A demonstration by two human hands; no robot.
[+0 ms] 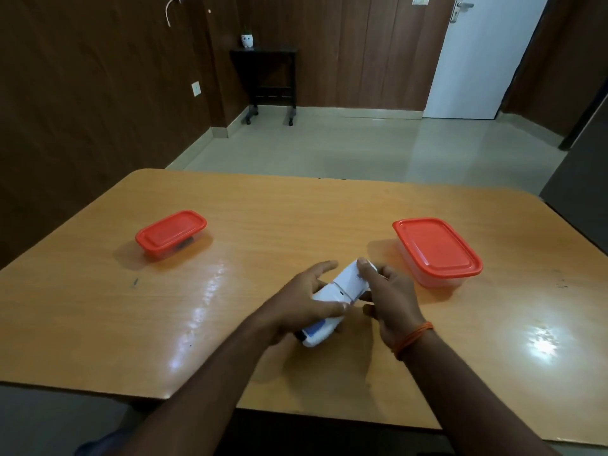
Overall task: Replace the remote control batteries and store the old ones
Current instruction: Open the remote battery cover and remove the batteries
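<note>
A white remote control [340, 284] with a blue patch near its lower end lies back side up, angled across the middle of the table, held in both hands. My left hand [296, 301] grips its lower half with the thumb on the back. My right hand [386, 297] holds the upper half, its thumb pressing on the battery cover. A small clear box with a red lid [171, 232] stands at the left with something dark inside. A larger clear box with a red lid [436, 248] stands at the right. No loose batteries are visible.
The wooden table [263, 218] has rounded corners and glossy reflections. Beyond it lie a tiled floor, a dark side table [269, 80] with a small white pot, and a white door [487, 57].
</note>
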